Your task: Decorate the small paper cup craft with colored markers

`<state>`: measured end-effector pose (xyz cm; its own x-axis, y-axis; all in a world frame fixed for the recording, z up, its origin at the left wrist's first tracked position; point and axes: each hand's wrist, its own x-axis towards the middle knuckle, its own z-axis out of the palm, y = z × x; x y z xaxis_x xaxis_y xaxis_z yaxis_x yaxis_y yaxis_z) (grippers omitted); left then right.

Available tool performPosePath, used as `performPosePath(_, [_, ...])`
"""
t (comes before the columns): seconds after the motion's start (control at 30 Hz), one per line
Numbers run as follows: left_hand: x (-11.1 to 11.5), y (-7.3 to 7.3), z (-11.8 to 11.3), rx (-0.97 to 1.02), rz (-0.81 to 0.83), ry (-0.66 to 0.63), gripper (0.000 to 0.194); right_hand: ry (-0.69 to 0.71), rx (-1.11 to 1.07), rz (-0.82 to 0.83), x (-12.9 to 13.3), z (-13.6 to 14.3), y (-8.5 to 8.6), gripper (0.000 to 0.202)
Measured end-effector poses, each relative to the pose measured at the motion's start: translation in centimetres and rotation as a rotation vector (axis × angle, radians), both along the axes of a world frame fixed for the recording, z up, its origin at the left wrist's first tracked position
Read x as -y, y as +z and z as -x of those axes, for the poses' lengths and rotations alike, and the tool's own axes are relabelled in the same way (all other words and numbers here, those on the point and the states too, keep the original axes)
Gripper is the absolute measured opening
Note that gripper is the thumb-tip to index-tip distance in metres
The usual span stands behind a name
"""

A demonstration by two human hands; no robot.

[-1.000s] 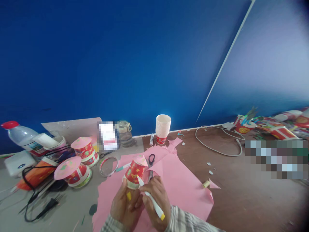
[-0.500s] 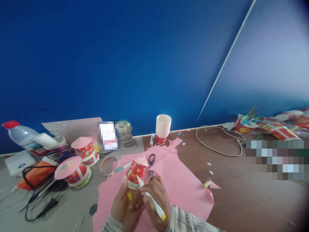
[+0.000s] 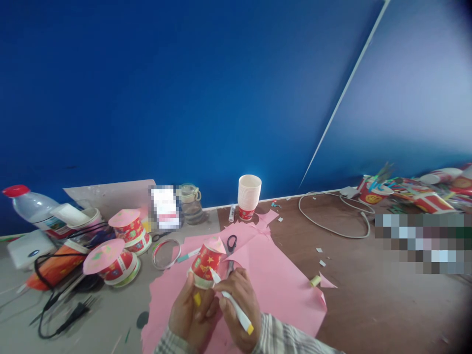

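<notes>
My left hand [image 3: 186, 310] is wrapped round the rim end of a red paper cup [image 3: 207, 260], which is tilted with its base up and has gold patterns. A small yellow marker cap [image 3: 197, 299] shows among the fingers of the same hand. In my right hand [image 3: 245, 295] is a white marker [image 3: 238, 311] with a yellow end, its tip touching or very close to the cup's side. Pink paper [image 3: 283, 290] lies beneath both hands. Scissors [image 3: 231, 244] rest on it just beyond the cup, their blades partly hidden.
Stacked paper cups [image 3: 250, 194] stand by the wall near a glue stick [image 3: 232, 213]. At left are two decorated cup pieces [image 3: 110, 263], a roll of tape [image 3: 166, 254], a black plug cable [image 3: 75, 314] and a bottle [image 3: 33, 209]. A white cable [image 3: 332, 235] loops at right.
</notes>
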<state>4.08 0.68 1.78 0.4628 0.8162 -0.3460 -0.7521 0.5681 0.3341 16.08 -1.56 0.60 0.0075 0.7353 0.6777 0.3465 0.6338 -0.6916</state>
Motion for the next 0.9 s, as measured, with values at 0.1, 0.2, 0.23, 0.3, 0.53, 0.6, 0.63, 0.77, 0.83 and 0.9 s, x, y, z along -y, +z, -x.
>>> performPosePath(0.1, [0.01, 0.14, -0.07, -0.009, -0.002, 0.002, 0.036, 0.004, 0.005, -0.007, 0.02, 0.05, 0.06, 0.015])
performPosePath(0.2, [0.03, 0.21, -0.07, -0.024, -0.012, -0.013, 0.037, 0.004, 0.008, -0.005, 0.05, 0.07, 0.09, 0.016])
performPosePath(0.23, [0.03, 0.21, -0.06, -0.024, -0.015, -0.016, 0.038, 0.004, 0.008, -0.003, 0.06, 0.05, 0.09, 0.016])
performPosePath(0.3, [0.04, 0.19, -0.05, -0.021, -0.022, -0.015, 0.038, 0.016, 0.019, 0.003, 0.10, 0.01, 0.10, 0.017])
performPosePath(0.53, [0.09, 0.17, -0.13, 0.030, 0.025, -0.002, 0.042, 0.029, 0.020, 0.005, 0.21, -0.03, 0.34, 0.015])
performPosePath(0.6, [0.10, 0.20, -0.14, 0.032, 0.040, 0.003, 0.042, 0.044, 0.011, 0.000, 0.23, -0.01, 0.42, 0.014])
performPosePath(0.63, [0.11, 0.21, -0.14, 0.030, 0.042, 0.005, 0.042, 0.050, 0.012, 0.001, 0.23, -0.01, 0.44, 0.014])
performPosePath(0.77, [0.10, 0.26, -0.14, 0.029, 0.024, 0.001, 0.042, 0.027, 0.011, -0.001, 0.25, -0.03, 0.49, 0.014])
performPosePath(0.83, [0.10, 0.32, -0.17, 0.013, 0.008, 0.006, 0.042, 0.035, -0.001, -0.014, 0.30, -0.03, 0.62, 0.015])
performPosePath(0.9, [0.11, 0.38, -0.22, -0.008, 0.000, 0.015, 0.042, 0.067, -0.012, -0.025, 0.40, -0.01, 0.89, 0.016])
